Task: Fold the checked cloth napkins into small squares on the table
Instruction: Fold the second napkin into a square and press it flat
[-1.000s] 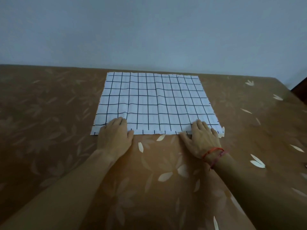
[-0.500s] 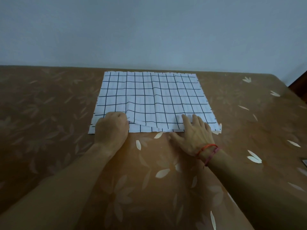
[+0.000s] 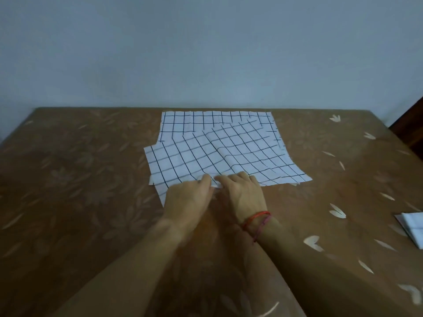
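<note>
Your left hand (image 3: 190, 197) and right hand (image 3: 243, 193) side by side at near edge of top napkin (image 3: 219, 154), both pinching it. Napkin lies skewed on surface (image 3: 80, 179), stretching away from you; left hand nearer loose corner.

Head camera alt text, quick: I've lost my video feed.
Both hands meet at the near edge of a rumpled checked napkin, the left hand pinching it and the right hand beside it, grip unclear. The napkin lies askew over a second napkin on a brown table; a folded white cloth sits at the right edge.
</note>
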`<state>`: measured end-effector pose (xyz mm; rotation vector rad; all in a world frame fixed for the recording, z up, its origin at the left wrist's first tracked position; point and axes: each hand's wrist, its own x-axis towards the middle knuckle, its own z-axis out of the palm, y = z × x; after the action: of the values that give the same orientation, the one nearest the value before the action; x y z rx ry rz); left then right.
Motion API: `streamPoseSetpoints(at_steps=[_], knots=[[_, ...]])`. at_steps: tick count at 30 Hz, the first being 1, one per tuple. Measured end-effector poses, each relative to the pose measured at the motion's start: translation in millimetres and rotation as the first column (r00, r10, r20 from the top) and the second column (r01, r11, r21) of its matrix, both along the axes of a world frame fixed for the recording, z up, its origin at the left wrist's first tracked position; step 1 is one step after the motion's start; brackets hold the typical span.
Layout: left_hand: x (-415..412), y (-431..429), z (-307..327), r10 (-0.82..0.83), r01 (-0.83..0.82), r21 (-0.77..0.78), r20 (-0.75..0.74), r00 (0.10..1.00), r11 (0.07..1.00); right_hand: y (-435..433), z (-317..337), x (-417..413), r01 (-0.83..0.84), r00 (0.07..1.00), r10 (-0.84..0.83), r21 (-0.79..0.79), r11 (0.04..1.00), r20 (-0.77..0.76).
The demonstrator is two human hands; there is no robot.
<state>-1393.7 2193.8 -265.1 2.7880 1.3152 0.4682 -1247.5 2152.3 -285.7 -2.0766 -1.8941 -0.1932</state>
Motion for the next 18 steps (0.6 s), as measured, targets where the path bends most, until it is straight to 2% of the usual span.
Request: streamPoseSetpoints(at_steps=[4,8,15,18], knots=[[-22,-28,8,-0.022,0.023,-0.038,0.032,0.999,0.999,-20,12,1,-0.009,0.999,0.003,-0.122,0.993,-0.049],[-57,-40,2,0.002,-0.004,-0.079,-0.026,1.000,0.997,-50,33,-3,-0.004,0.979,-0.037,-0.202,0.979,-0.200],[-87,-70,5,0.027,-0.038,-0.179,-0.064,0.998,0.983,-94,40,-12,0.042,0.985,-0.093,-0.318,0.947,-0.144],[-88,-86,15,-0.029,0.018,-0.142,-0.072,0.997,0.990,-109,43,-28,0.002,0.997,-0.023,-0.277,0.961,-0.071]])
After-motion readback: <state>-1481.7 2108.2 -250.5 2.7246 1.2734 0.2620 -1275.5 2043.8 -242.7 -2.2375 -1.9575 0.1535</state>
